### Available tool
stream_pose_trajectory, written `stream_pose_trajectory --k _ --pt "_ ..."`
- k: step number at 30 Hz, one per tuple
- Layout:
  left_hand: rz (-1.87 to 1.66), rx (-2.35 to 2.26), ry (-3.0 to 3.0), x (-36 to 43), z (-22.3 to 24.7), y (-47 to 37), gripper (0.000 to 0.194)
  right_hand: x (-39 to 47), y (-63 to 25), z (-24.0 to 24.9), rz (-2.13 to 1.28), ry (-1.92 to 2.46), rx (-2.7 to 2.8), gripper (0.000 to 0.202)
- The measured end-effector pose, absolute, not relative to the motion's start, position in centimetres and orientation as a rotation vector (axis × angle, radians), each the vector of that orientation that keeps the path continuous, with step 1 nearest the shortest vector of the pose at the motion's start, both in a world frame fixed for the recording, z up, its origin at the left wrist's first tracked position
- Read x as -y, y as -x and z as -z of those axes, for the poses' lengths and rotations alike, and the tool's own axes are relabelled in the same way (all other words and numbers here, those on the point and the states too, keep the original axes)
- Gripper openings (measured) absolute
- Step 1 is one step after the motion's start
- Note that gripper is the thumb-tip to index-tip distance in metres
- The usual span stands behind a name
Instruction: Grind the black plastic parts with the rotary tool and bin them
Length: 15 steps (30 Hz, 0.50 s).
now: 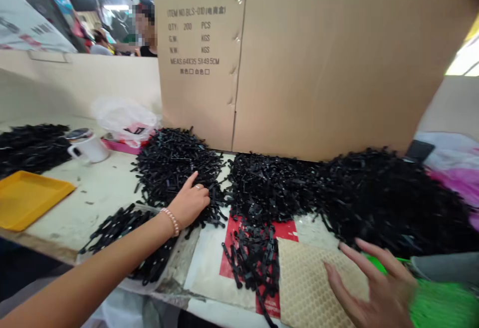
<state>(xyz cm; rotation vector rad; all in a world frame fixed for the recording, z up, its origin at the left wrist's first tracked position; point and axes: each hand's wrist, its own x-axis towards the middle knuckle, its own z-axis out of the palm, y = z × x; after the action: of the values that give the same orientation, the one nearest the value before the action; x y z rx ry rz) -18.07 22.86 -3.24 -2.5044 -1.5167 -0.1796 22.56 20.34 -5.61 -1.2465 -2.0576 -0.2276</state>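
Note:
My left hand (189, 202), with a beaded bracelet and a ring, rests over the near edge of a pile of small black strips (175, 161); its index finger points out and the others are curled, with what lies under them hidden. My right hand (377, 288) is slightly blurred at the lower right, fingers spread and holding nothing, above a beige honeycomb-patterned pad (307, 283). Left of the pad, black pieces (254, 253) lie over a red sheet (288, 229). A middle pile (269, 183) and a larger right pile (392, 198) of black pieces stand behind.
A large cardboard box (318, 63) stands at the back. On the left are a yellow tray (33, 198), a white mug (90, 148) and a plastic bag (125, 118). A filled tray of strips (123, 238) lies near the front edge. Green material (445, 300) is at right.

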Motion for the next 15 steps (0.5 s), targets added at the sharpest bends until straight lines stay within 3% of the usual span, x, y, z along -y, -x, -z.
stream_pose_trajectory --k 5,9,15 --pt "0.433 1.533 2.589 -23.1 3.5 20.3 0.023 -26.4 -20.2 3.7 0.498 1.333 2.340 0.030" --pt "0.652 1.665 2.606 -23.6 3.6 21.7 0.017 -29.4 -21.1 4.1 0.496 1.453 2.517 0.023" --pt "0.991 1.915 2.515 -23.9 1.3 21.5 0.026 -31.0 -22.2 5.5 0.467 1.501 2.698 0.017"
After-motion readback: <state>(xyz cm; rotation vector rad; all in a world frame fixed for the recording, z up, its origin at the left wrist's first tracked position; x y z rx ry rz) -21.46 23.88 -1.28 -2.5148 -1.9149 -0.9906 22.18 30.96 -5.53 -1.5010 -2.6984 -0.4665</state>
